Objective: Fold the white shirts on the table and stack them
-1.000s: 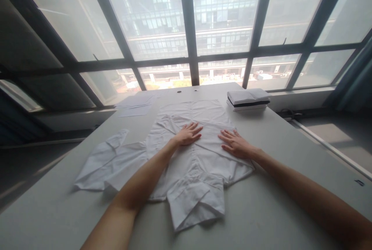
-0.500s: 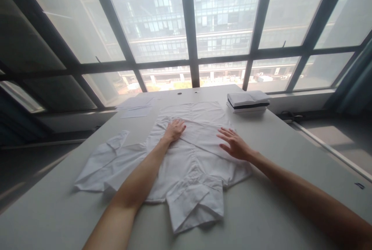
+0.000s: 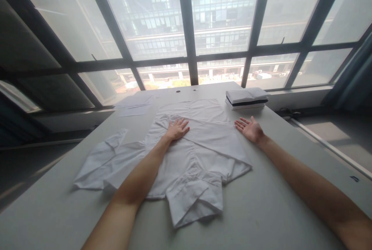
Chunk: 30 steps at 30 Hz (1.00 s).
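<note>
Shirt spread mid-frame on the table: keep your left hand flat, fingers spread, pinning it (right hand open, palm-up, at its right edge).

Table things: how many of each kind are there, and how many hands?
Spread-out white shirt: 1
Stack of folded clothes: 1
Paper sheets: 2
Hands: 2, left hand and right hand
Total: 6
</note>
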Each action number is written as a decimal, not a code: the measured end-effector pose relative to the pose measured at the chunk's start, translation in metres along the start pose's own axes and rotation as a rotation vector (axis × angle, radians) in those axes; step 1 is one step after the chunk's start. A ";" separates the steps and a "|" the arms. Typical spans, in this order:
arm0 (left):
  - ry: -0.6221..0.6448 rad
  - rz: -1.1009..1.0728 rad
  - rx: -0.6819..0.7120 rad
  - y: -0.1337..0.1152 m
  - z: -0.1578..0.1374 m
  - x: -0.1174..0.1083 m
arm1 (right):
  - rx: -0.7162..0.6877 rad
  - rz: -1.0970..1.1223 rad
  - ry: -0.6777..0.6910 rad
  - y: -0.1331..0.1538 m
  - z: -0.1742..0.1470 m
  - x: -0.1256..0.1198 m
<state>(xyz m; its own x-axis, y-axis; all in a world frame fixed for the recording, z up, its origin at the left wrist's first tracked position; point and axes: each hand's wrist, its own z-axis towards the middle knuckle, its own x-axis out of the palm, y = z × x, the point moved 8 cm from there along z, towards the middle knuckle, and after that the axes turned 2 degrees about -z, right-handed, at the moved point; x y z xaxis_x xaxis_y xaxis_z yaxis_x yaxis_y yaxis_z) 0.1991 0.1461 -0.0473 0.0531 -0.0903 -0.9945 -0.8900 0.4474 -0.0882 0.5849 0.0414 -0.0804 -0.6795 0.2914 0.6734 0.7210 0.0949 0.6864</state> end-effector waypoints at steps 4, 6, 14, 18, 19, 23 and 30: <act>-0.015 0.003 0.004 0.002 0.002 0.001 | -0.104 0.012 0.067 0.013 -0.010 0.006; -0.022 0.004 0.002 0.002 0.002 0.001 | -0.060 -0.041 0.231 0.004 -0.024 0.027; -0.038 -0.033 -0.001 0.004 0.003 0.001 | 0.470 -0.479 0.851 -0.064 -0.091 0.069; -0.056 -0.045 0.010 0.005 0.004 0.001 | 0.616 -0.534 1.027 -0.075 -0.104 0.060; -0.061 -0.042 0.012 0.005 0.004 0.001 | 0.660 -0.541 1.074 -0.078 -0.109 0.058; -0.063 -0.033 0.018 0.004 0.003 0.000 | 0.784 -0.587 1.200 -0.084 -0.129 0.057; -0.091 -0.010 0.014 0.002 0.002 -0.005 | 0.449 -0.463 0.963 -0.067 -0.112 0.084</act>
<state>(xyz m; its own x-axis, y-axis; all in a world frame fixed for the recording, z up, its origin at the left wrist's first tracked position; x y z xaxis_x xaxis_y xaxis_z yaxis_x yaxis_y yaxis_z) 0.1982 0.1487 -0.0430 0.1032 -0.0138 -0.9946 -0.8829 0.4593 -0.0980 0.4640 -0.0472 -0.0389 -0.5746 -0.6864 0.4457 0.2284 0.3885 0.8927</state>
